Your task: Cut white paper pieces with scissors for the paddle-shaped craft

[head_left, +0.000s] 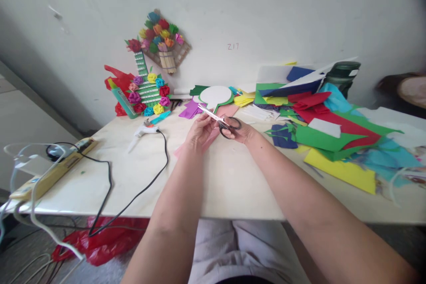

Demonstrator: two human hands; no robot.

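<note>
My right hand (240, 133) grips black-handled scissors (222, 122), fingers through the loops, blades pointing up and left. My left hand (199, 133) is closed on a pink paper sheet (209, 138) that meets the blades. Both hands hover over the middle of the white table (213, 182), with my forearms stretched out over its front edge.
A glue gun (143, 132) with a black cord (156, 173) lies to the left, and a power strip (53, 168) sits at the left edge. Paper-flower crafts (149, 93) lean on the wall. Colored paper sheets (333, 137) pile up on the right, and a white-and-green disc (216, 96) lies behind my hands.
</note>
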